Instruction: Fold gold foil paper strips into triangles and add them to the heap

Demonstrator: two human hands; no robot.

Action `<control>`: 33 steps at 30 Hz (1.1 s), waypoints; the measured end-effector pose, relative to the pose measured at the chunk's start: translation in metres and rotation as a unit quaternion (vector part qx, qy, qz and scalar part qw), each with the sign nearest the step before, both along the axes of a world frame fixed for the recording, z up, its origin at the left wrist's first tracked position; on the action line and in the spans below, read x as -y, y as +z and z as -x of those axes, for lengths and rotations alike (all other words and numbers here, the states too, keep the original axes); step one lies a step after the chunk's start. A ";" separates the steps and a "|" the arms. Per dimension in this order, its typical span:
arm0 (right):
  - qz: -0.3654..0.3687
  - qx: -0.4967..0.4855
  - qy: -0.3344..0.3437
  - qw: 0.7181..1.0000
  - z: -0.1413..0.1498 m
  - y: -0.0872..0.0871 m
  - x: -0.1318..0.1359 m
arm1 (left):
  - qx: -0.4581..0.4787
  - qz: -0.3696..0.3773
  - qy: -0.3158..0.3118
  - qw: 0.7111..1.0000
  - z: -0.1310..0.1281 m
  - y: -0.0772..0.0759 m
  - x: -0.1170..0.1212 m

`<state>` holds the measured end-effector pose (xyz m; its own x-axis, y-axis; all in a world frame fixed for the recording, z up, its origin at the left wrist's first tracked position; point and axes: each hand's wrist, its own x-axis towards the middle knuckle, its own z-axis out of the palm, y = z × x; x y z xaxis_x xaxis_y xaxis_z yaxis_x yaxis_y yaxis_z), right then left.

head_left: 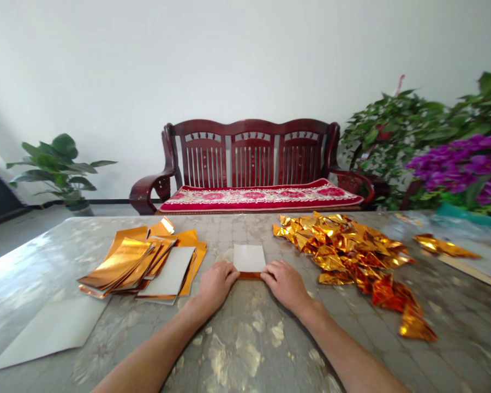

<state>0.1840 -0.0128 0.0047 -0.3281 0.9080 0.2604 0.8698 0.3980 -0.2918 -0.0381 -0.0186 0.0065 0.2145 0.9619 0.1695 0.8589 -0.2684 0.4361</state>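
A small sheet of gold foil paper lies white side up on the table, with a narrow gold strip folded over along its near edge. My left hand pinches the left end of that fold between thumb and fingers. At the right end, my right hand grips the same fold in a like pinch. To the left of my hands is a loose stack of gold foil sheets, some with the white back showing. A pile of folded gold foil pieces spreads out on the right.
A pale sheet lies at the table's left front. Clear plastic and a board with one folded gold piece are at the right edge. Beyond the table stand a wooden bench, potted plants and purple flowers.
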 end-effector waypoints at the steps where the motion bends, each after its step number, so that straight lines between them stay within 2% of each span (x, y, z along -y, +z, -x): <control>1: 0.001 0.000 -0.002 1.000 0.000 0.000 0.000 | -0.008 0.000 0.004 1.000 0.000 0.000 0.000; 12: 0.003 -0.004 -0.021 1.000 0.003 0.001 0.000 | -0.065 0.016 0.042 0.997 -0.002 0.006 0.001; 33: 0.012 -0.048 -0.022 0.999 0.003 -0.003 -0.001 | -0.068 0.013 0.049 0.996 -0.003 0.004 0.002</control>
